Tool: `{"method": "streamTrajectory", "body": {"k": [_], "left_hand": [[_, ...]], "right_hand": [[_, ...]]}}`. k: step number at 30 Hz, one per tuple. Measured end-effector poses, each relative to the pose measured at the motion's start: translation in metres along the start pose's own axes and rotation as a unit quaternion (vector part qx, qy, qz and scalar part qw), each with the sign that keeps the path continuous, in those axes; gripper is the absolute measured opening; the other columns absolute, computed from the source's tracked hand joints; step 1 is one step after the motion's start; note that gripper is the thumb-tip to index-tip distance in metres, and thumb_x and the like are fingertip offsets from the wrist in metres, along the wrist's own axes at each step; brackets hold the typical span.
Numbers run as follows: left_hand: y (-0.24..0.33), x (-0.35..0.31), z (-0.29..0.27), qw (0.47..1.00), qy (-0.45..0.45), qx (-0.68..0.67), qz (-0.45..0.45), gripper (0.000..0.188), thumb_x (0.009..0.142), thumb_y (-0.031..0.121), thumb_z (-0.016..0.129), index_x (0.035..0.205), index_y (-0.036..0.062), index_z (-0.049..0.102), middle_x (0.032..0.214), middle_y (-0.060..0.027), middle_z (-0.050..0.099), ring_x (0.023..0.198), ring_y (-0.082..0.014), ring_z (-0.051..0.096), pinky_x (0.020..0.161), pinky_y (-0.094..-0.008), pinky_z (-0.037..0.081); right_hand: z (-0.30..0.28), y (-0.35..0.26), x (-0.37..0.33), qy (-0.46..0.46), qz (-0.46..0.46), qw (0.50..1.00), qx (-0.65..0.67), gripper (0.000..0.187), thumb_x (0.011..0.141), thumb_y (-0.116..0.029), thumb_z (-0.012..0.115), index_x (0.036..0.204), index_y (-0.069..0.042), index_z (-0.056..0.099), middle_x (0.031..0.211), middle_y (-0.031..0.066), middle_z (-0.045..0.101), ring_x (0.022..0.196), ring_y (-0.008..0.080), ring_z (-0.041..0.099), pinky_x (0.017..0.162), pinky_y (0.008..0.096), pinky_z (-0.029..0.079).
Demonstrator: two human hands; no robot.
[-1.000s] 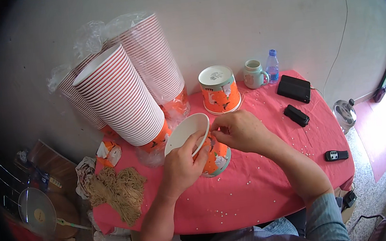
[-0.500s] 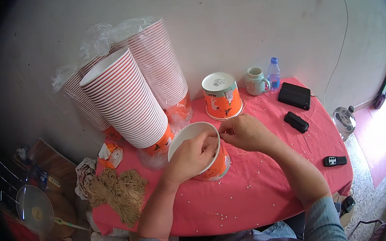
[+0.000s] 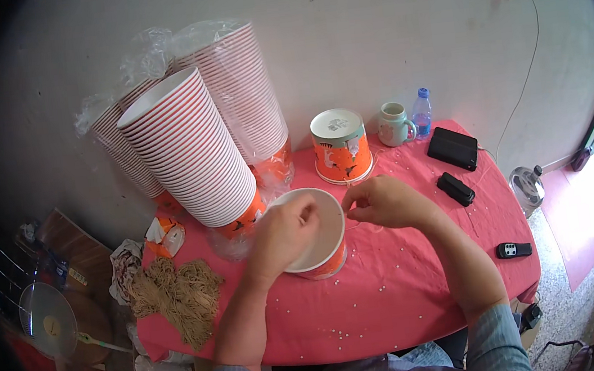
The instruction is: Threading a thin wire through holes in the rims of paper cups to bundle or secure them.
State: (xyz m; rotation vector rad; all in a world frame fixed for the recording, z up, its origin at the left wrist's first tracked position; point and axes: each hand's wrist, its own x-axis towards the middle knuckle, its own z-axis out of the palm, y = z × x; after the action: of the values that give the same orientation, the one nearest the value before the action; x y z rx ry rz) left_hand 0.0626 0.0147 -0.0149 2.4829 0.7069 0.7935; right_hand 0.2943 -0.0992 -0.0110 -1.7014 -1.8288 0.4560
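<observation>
An orange paper bucket [image 3: 331, 263] with a white inside stands upright at the middle of the table. My left hand [image 3: 289, 231] is above its left side, fingers curled inward; whatever they hold, if anything, is too small to make out. Just off the right rim, my right hand [image 3: 388, 201] has thumb and forefinger pinched together. A faint thin strand shows below those fingertips, but I cannot tell whether it is gripped. Behind the hands, a second orange bucket [image 3: 343, 157] sits upside down.
Tall stacks of nested paper buckets [image 3: 196, 152], partly in clear plastic, lean at the back left. A bundle of tan string [image 3: 178, 296] lies before them. Along the right are a mug [image 3: 394, 128], a water bottle [image 3: 421, 116], a black case [image 3: 452, 149] and a small remote [image 3: 514, 249].
My left hand has come up out of the bucket, its fingers now curled above it. The right hand has drawn slightly away from the rim. The view has shifted a little.
</observation>
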Motion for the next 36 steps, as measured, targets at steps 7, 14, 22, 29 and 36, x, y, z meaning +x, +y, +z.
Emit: {"method": "streamTrajectory", "body": {"k": [7,14,22,29,36], "left_hand": [[0.009,0.002,-0.026,0.985,0.137,-0.108,-0.008,0.011,0.103,0.01,0.072,0.106,0.0,0.071,0.084,-0.0144,0.075,0.074,-0.0217,0.077,0.068,-0.0361,0.058],[0.04,-0.007,-0.008,0.983,0.077,-0.09,0.137,0.013,0.1,0.003,0.074,0.113,0.0023,0.074,0.098,-0.0114,0.075,0.084,-0.0174,0.074,0.067,-0.032,0.056],[0.031,-0.006,0.007,0.923,-0.068,-0.376,-0.042,0.037,0.112,0.011,0.062,0.146,-0.0043,0.06,0.123,-0.0078,0.075,0.105,-0.0104,0.07,0.085,-0.0262,0.054],[0.025,-0.004,0.015,0.919,-0.106,-0.376,-0.053,0.018,0.113,0.012,0.062,0.114,-0.0032,0.07,0.097,-0.0045,0.074,0.087,-0.0096,0.069,0.077,-0.0251,0.055],[0.015,-0.003,0.002,0.888,-0.041,-0.433,-0.146,0.016,0.111,0.015,0.067,0.107,0.0003,0.073,0.081,0.001,0.069,0.066,-0.0032,0.058,0.061,-0.0205,0.048]], "right_hand": [[-0.032,-0.009,-0.012,-0.013,0.103,0.991,0.079,0.029,0.098,-0.017,0.079,0.125,-0.008,0.079,0.08,0.0039,0.069,0.071,0.0134,0.068,0.068,0.0329,0.055],[-0.004,-0.033,-0.01,0.027,0.027,0.984,0.173,0.027,0.102,-0.021,0.08,0.127,-0.009,0.08,0.075,-0.0021,0.064,0.068,0.0056,0.062,0.06,0.0267,0.051],[-0.005,-0.022,-0.006,0.016,0.01,0.929,0.371,0.02,0.108,-0.021,0.073,0.113,-0.004,0.083,0.083,-0.0002,0.074,0.071,0.0058,0.065,0.061,0.0248,0.053],[-0.004,-0.021,-0.004,0.019,0.015,0.917,0.398,0.021,0.108,-0.02,0.073,0.113,-0.002,0.082,0.083,-0.0002,0.074,0.07,0.0063,0.064,0.061,0.0243,0.052],[-0.057,-0.028,-0.026,-0.051,0.071,0.969,0.231,0.04,0.097,-0.016,0.085,0.135,-0.007,0.076,0.074,-0.0029,0.065,0.064,0.0062,0.061,0.059,0.0254,0.049]]}}
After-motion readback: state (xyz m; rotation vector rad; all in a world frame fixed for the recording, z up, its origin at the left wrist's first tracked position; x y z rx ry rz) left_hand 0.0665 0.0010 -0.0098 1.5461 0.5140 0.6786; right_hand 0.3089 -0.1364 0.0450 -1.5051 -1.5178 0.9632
